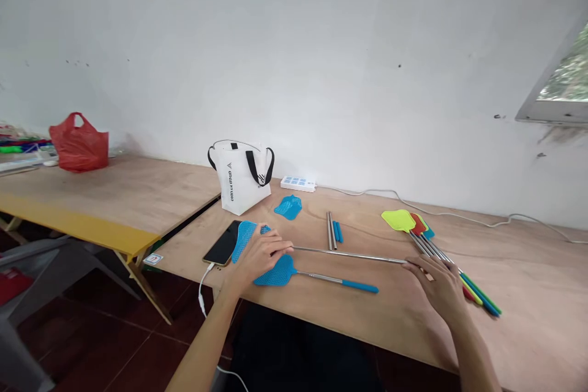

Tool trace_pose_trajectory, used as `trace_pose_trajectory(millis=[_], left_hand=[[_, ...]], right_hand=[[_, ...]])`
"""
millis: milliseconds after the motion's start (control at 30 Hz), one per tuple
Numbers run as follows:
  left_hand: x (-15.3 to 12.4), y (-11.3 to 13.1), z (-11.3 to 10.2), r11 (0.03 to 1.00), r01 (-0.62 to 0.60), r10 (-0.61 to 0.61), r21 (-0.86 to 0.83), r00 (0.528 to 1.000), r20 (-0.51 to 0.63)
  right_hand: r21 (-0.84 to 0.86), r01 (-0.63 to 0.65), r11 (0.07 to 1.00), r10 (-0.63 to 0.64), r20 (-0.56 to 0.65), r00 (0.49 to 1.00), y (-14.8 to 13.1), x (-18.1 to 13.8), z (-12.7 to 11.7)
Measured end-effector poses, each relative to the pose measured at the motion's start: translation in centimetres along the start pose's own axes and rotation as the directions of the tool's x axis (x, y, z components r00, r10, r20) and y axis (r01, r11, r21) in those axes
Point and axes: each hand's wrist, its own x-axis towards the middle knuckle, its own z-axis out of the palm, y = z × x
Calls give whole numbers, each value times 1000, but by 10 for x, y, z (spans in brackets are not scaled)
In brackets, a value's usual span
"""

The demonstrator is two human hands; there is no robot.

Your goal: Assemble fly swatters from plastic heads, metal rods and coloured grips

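Above the table's front part, my left hand (pixel 265 252) is closed around the neck of a blue fly swatter (pixel 244 240), whose mesh head shows partly behind the fingers. Its long metal rod (pixel 349 254) stretches across to my right hand (pixel 437 283), which pinches the far end; whether a grip sits there is hidden. Just below the rod lies a second blue fly swatter (pixel 277 272) with a blue handle (pixel 361 286). Beyond it are two metal tubes (pixel 331 233), short blue grips (pixel 338 232) and a loose blue swatter head (pixel 289 207).
Several fly swatters (pixel 399 220) with yellow, red, blue and green parts lie at right. A phone (pixel 223 245) on a white cable (pixel 201 294) is by my left hand. Behind stand a white bag (pixel 241 187) and a power strip (pixel 297 183). A red bag (pixel 79 144) sits far left.
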Motion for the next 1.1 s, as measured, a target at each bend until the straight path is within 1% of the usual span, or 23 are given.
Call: trace_pose_trajectory(millis=[67, 167, 233, 267, 333, 400, 467, 500, 567, 600, 633, 733, 833, 900, 967, 1033, 1100], left_hand=[[1, 5, -2, 1000, 2, -2, 7, 1000, 6], [4, 13, -6, 1000, -26, 26, 17, 1000, 13], [6, 16, -6, 999, -43, 43, 20, 999, 2], [6, 17, -6, 999, -48, 48, 20, 999, -7], [6, 18, -4, 999, -49, 49, 15, 999, -22], [5, 18, -1, 999, -43, 43, 7, 999, -23], [4, 22, 4, 999, -39, 39, -4, 999, -8], [4, 26, 7, 999, -43, 43, -8, 999, -2], [7, 38, 15, 998, -61, 61, -17, 998, 7], [9, 45, 19, 997, -74, 74, -17, 997, 13], [12, 52, 23, 996, -83, 83, -13, 996, 17], [19, 68, 32, 995, -98, 98, 9, 995, 30], [21, 71, 34, 995, -104, 103, 13, 994, 26], [20, 67, 33, 993, -116, 116, 0, 993, 24], [19, 63, 29, 989, -146, 146, -8, 989, 27], [18, 57, 23, 984, -180, 180, -3, 983, 37], [17, 49, 13, 984, -181, 180, 3, 982, 48]], right_hand=[[54, -48, 997, 41, 125, 991, -3, -1, -5], [102, -116, 988, 80, 304, 949, -13, 0, -17], [111, -141, 984, 88, 386, 918, -23, 1, -26], [113, -143, 983, 87, 402, 912, -27, 2, -30], [108, -136, 985, 84, 385, 919, -34, 3, -36], [93, -128, 987, 92, 323, 942, -40, 4, -38], [99, -110, 989, 80, 271, 959, -48, 4, -35], [121, -88, 989, 54, 261, 964, -55, 5, -31], [193, -17, 981, -37, 271, 962, -75, 7, -20], [229, 24, 973, -92, 291, 952, -87, 8, -14], [244, 63, 968, -134, 285, 949, -101, 10, -7], [194, 164, 967, -203, 207, 957, -138, 12, 11], [151, 216, 965, -235, 117, 965, -161, 11, 19], [155, 231, 961, -247, 90, 965, -168, 10, 20], [171, 232, 958, -251, 106, 962, -169, 9, 19], [178, 211, 961, -240, 162, 957, -164, 8, 17], [181, 178, 967, -216, 215, 952, -149, 8, 15]])
